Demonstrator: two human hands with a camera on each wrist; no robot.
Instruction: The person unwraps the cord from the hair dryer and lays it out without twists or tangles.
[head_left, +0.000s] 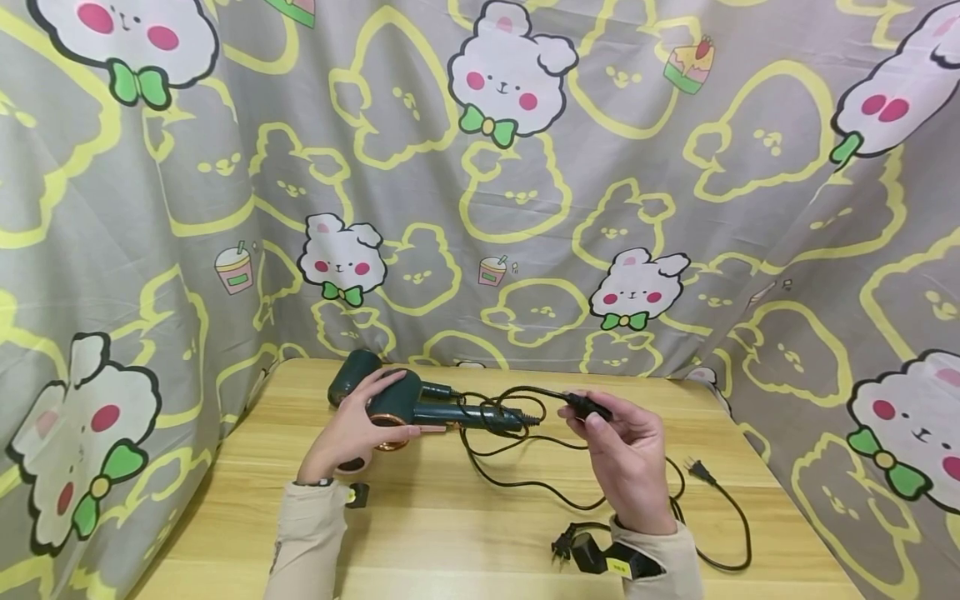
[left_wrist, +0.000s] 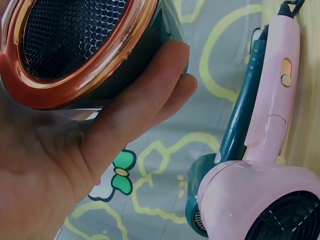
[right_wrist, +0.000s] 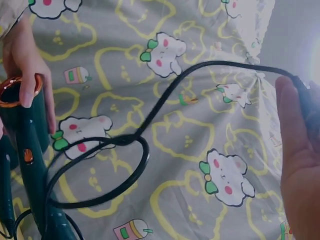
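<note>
My left hand (head_left: 360,425) grips the head of a dark green hair dryer (head_left: 465,415) with a copper rim, its handle pointing right. The black cord (head_left: 536,388) loops loosely around that handle and runs up to my right hand (head_left: 630,454). Between the thumb and fingers of that hand is the cord's black plug end (head_left: 588,407), its prongs hidden. In the left wrist view, the held dryer's copper ring and mesh (left_wrist: 75,35) show close up against the left palm. The right wrist view shows the cord (right_wrist: 165,100) twisted into one loop between the hands.
A second dark green dryer (head_left: 354,375) lies behind the held one. A pink hair dryer (left_wrist: 272,130) lies beside it, mostly hidden in the head view. Two plugs, one at the right (head_left: 699,471) and one near the front (head_left: 562,546), lie on the wooden table (head_left: 450,542). Patterned curtains surround it.
</note>
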